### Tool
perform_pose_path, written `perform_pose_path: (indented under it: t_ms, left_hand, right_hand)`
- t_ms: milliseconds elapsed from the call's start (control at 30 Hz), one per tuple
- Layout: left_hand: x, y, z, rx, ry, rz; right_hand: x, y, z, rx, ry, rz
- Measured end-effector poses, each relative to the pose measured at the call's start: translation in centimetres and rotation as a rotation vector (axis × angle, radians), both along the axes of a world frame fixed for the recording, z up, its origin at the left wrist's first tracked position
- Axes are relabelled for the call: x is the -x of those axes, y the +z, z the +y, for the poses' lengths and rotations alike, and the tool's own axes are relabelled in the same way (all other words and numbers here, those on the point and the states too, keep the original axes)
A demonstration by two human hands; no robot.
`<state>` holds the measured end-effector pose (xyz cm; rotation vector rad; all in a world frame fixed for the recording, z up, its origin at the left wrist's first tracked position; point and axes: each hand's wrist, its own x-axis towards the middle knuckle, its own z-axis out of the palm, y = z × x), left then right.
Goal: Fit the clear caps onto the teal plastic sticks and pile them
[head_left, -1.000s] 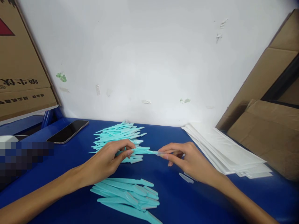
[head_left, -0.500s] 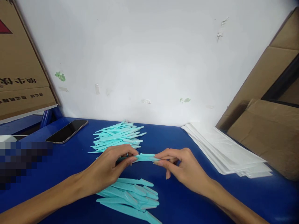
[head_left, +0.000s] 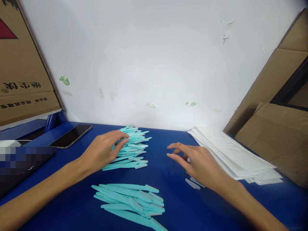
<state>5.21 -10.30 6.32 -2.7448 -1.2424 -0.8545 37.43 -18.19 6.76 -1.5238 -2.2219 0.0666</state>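
Observation:
My left hand is over the far pile of turquoise plastic sticks, thumb and forefinger closed at one of them. What lies between the fingertips is too small to make out. My right hand hovers over the blue table right of that pile, thumb and fingers apart, holding nothing. Beneath it lie a few small clear slivers, partly hidden by the hand. Nearer to me is a second pile of turquoise sticks with blade-like right ends; neither hand touches it.
A phone lies at the back left of the blue table. White sheets or bags are stacked at the right, beside brown cardboard. A printed carton stands at the left, and a white wall rises behind.
Both hands have parted from the turquoise stick they held between them. The left moved up and left to the far pile; the right moved right and opened. Clear slivers now show under it.

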Motion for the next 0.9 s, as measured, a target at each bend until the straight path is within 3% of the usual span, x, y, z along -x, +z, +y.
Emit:
perform_pose_path:
  t_ms: [100, 200, 267, 367, 600, 800, 900]
  left_hand:
    - [1.5, 0.1, 2.0, -0.059, 0.065, 0.068]
    - [2.3, -0.3, 3.0, -0.060, 0.095, 0.143]
    - [2.4, -0.7, 3.3, -0.061, 0.108, 0.180]
    - [2.3, -1.1, 3.5, -0.030, 0.115, 0.191]
    - [2.2, -1.1, 3.3, 0.004, 0.100, 0.155]
    - [2.0, -0.9, 2.9, -0.091, 0.109, 0.128]
    - [1.4, -0.9, 2.2, -0.195, 0.024, 0.097]
  right_hand:
    - [-2.1, 1.5, 0.4, 0.146, -0.036, -0.075]
    - [-3.7, 2.7, 0.5, 0.427, 0.030, -0.022]
    - [-4.4, 3.0, 0.3, 0.601, 0.076, 0.003]
    - [-5.0, 2.4, 0.1, 0.706, 0.106, 0.005]
    - [-5.0, 0.3, 0.1, 0.675, 0.106, -0.022]
    - [-4.0, 1.3, -0.4, 0.532, 0.189, -0.007]
    - [-3.1, 1.7, -0.3, 0.425, 0.212, 0.083]
